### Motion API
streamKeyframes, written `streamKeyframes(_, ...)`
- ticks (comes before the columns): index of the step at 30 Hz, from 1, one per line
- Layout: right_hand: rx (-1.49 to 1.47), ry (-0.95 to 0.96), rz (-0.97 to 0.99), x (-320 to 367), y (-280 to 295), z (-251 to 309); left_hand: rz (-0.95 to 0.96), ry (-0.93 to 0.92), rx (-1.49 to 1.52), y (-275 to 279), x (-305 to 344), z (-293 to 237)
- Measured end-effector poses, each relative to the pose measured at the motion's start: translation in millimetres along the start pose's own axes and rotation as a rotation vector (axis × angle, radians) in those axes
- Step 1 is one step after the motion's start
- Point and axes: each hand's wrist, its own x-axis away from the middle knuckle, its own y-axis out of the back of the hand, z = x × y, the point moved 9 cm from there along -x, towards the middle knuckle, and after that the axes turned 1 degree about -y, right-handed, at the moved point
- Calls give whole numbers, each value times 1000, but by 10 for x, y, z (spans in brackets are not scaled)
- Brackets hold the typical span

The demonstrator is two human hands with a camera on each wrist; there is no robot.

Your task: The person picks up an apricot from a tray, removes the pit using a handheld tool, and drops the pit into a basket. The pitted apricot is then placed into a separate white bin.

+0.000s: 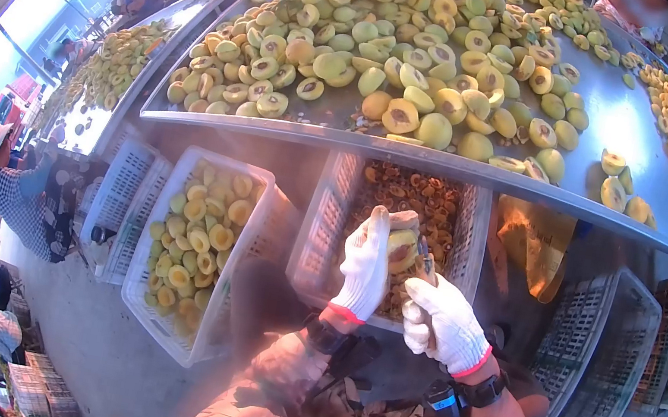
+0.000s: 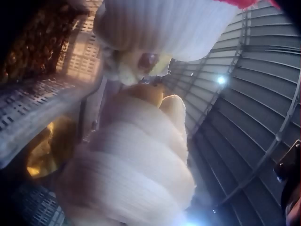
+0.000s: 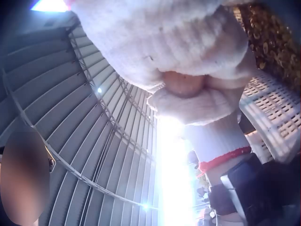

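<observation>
My gloved left hand point(image 1: 364, 266) holds a green-yellow stone fruit half point(image 1: 402, 252), thumb and fingers around its sides, above the middle crate. Its brown centre point(image 2: 148, 62) shows in the left wrist view. In my gloved right hand point(image 1: 447, 322) is a small hand tool point(image 1: 425, 264), gripped with curled fingers. The tool's upper end meets the fruit's right side in the head view. A rounded tan handle end point(image 3: 183, 84) shows between the glove's folds in the right wrist view; the rest of the handle is hidden by the fingers.
A metal table point(image 1: 618, 123) heaped with halved fruit stands ahead. Below it are a white crate point(image 1: 267, 189) of fruit halves and a crate point(image 1: 321, 233) of brown pits. Stacked crates point(image 1: 598, 364) and a yellow sack point(image 1: 533, 249) lie right. Several people work at the left.
</observation>
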Motion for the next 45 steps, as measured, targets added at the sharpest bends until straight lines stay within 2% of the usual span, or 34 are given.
streamKeyframes(4,66,8,-13,-16,-28,-36,-71,-12,-115,-13,31,-68)
streamKeyframes(7,283,84,-140,-27,-2,-19,-61,5,-73,-6,-7,-2)
streamKeyframes(8,445,61,-196,-45,69,-27,-63,7,-66,-11,-3,5)
streamKeyframes(11,875,159,-448,-2,110,94,-77,-3,-69,-59,42,-47)
streamKeyframes(13,878,188,-453,-38,158,38,-97,-34,-104,-72,63,-92)
streamKeyframes(15,878,201,-432,-33,135,15,-101,-159,-191,-88,78,-176)
streamKeyframes(16,800,173,-358,-46,112,-36,-103,-220,-235,-102,100,-227)
streamKeyframes(19,615,111,-179,-41,32,-82,37,105,-272,-138,51,-168)
streamKeyframes(20,585,99,-145,-19,5,-68,119,137,-310,-160,26,-168)
streamKeyframes(23,373,75,-78,-26,-31,-113,286,325,18,-192,-55,64)
streamKeyframes(24,305,65,-61,-34,-26,-125,279,276,89,-212,-58,60)
streamKeyframes(28,78,6,20,-33,-113,-178,129,159,-56,-98,-6,78)
streamKeyframes(31,136,-29,21,-8,-144,-177,114,367,92,-120,-8,145)
streamKeyframes(34,464,44,-65,29,-142,-85,157,434,4,-137,-33,165)
streamKeyframes(37,532,35,-84,2,-90,-118,129,306,-136,-168,-28,5)
streamKeyframes(40,-11,-106,178,20,-215,-232,72,20,-140,-157,-18,-142)
streamKeyframes(43,33,-93,186,39,-250,-180,88,-8,-127,-184,-1,-173)
streamKeyframes(45,293,-53,22,29,-198,-119,145,62,-173,-199,-21,-125)
